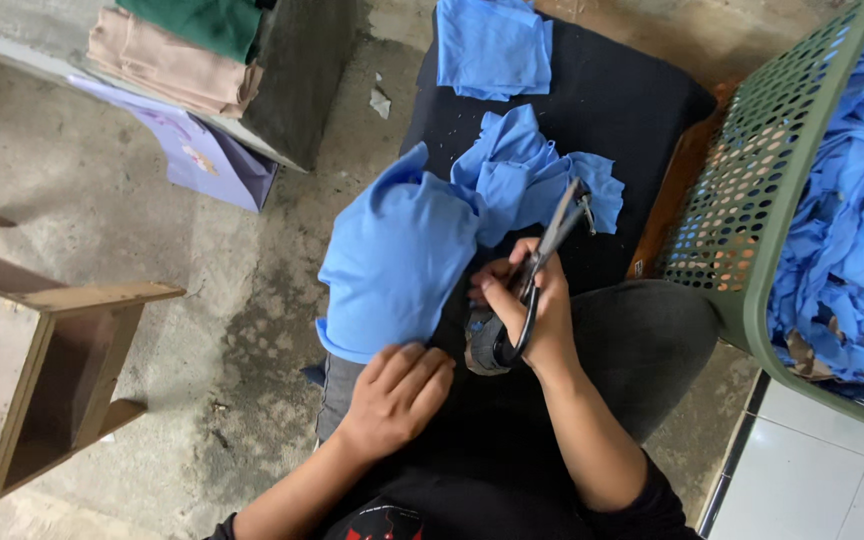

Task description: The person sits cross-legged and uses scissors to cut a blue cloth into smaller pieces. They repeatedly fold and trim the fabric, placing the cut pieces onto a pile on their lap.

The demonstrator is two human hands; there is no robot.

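Observation:
A large piece of light blue fabric (402,255) lies over my lap and a black cushion (612,100). My left hand (397,395) presses flat on the fabric's near edge. My right hand (527,315) grips a pair of black-handled scissors (542,265), fingers through the handle loops. The blades point up and away toward a crumpled part of the blue fabric (532,175). A folded stack of blue fabric pieces (492,45) rests at the cushion's far end.
A green perforated plastic basket (752,200) full of blue fabric stands at my right. A wooden stool frame (52,360) lies at left on the concrete floor. Folded beige and green cloth (177,50) sits on a low shelf at top left.

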